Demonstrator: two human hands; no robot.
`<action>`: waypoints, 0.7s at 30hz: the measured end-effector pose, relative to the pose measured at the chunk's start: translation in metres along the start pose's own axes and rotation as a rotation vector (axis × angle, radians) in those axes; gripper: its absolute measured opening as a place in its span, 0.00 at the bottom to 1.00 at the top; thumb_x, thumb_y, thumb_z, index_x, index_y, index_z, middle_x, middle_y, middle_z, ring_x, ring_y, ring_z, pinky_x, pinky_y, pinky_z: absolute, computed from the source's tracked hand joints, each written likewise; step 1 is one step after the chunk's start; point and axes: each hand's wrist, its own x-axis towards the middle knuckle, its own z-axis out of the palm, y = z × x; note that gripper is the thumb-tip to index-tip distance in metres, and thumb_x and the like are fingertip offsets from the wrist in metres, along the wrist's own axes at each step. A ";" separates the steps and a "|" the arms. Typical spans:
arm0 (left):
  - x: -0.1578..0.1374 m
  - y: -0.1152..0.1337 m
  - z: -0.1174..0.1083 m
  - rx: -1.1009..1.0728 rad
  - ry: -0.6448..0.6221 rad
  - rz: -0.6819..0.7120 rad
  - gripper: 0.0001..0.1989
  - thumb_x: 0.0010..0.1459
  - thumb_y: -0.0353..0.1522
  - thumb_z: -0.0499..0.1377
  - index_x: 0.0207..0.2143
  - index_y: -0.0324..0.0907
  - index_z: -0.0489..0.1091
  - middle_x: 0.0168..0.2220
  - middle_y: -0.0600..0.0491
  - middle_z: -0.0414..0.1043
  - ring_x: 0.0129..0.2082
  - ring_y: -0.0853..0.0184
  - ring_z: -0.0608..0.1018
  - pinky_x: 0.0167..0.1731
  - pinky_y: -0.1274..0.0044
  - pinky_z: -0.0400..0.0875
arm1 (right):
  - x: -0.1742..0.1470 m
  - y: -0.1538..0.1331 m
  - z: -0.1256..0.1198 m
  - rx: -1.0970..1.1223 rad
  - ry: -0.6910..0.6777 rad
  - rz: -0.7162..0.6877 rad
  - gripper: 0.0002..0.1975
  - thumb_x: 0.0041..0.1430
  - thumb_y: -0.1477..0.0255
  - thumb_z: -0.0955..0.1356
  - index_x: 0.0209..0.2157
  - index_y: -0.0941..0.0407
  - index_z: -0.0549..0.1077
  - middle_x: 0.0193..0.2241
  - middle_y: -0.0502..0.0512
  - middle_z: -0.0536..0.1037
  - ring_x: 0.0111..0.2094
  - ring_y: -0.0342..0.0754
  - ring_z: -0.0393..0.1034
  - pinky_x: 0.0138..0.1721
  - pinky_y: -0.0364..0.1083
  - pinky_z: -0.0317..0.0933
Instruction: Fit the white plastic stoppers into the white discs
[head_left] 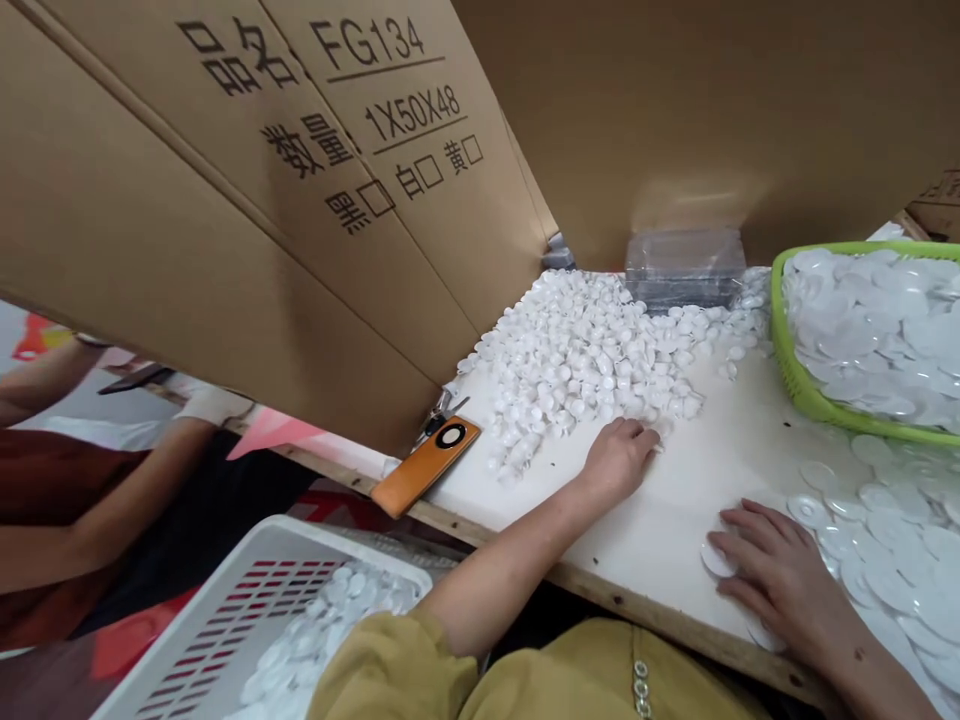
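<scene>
My left hand (619, 458) rests at the near edge of a heap of small white plastic pieces (577, 350). Its fingers are curled and pinched, with what looks like one small white piece at the tips, mostly hidden. On the right, my right hand (780, 575) is palm down over the white tabletop (675, 530). Its fingertips are on a thin white plastic disc (718, 558), which shows between the fingers. A second disc is partly visible below the thumb side. Many larger translucent discs (900, 560) lie spread beside that hand.
A green basket (787, 345) full of discs stands at the right. Cardboard sheets (360, 250) wall the table's left and back. A clear plastic box (684, 268) sits behind the heap. An orange phone (425, 467) overlaps the table edge. Below is a white basket (225, 610); another person's arm (135, 490) is left.
</scene>
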 end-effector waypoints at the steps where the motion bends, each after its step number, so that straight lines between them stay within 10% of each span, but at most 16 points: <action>1: -0.004 0.000 -0.004 -0.018 -0.025 -0.010 0.07 0.59 0.29 0.55 0.37 0.40 0.72 0.35 0.48 0.72 0.37 0.62 0.73 0.40 0.72 0.69 | 0.000 0.001 0.001 0.009 0.007 -0.010 0.15 0.55 0.65 0.70 0.46 0.48 0.74 0.47 0.57 0.75 0.52 0.59 0.65 0.46 0.56 0.61; 7: -0.028 0.003 -0.023 -0.293 -0.119 -0.175 0.06 0.58 0.27 0.53 0.30 0.40 0.69 0.32 0.50 0.69 0.37 0.64 0.73 0.39 0.74 0.69 | 0.004 -0.002 -0.001 0.071 0.074 0.053 0.11 0.62 0.66 0.65 0.44 0.50 0.75 0.43 0.58 0.76 0.48 0.56 0.68 0.45 0.55 0.63; 14: -0.041 0.013 -0.016 -1.261 -0.338 -0.515 0.05 0.60 0.31 0.51 0.32 0.39 0.62 0.28 0.53 0.70 0.29 0.71 0.75 0.34 0.76 0.73 | 0.005 0.001 -0.007 0.146 0.150 0.187 0.11 0.64 0.68 0.62 0.43 0.51 0.74 0.36 0.57 0.78 0.38 0.52 0.73 0.38 0.52 0.66; 21: -0.038 0.002 -0.020 -0.538 -0.181 -0.457 0.06 0.57 0.28 0.52 0.32 0.40 0.68 0.28 0.52 0.72 0.31 0.65 0.75 0.37 0.73 0.71 | 0.005 0.001 -0.012 0.094 0.088 0.303 0.09 0.63 0.66 0.63 0.40 0.53 0.73 0.34 0.56 0.79 0.35 0.52 0.73 0.38 0.52 0.64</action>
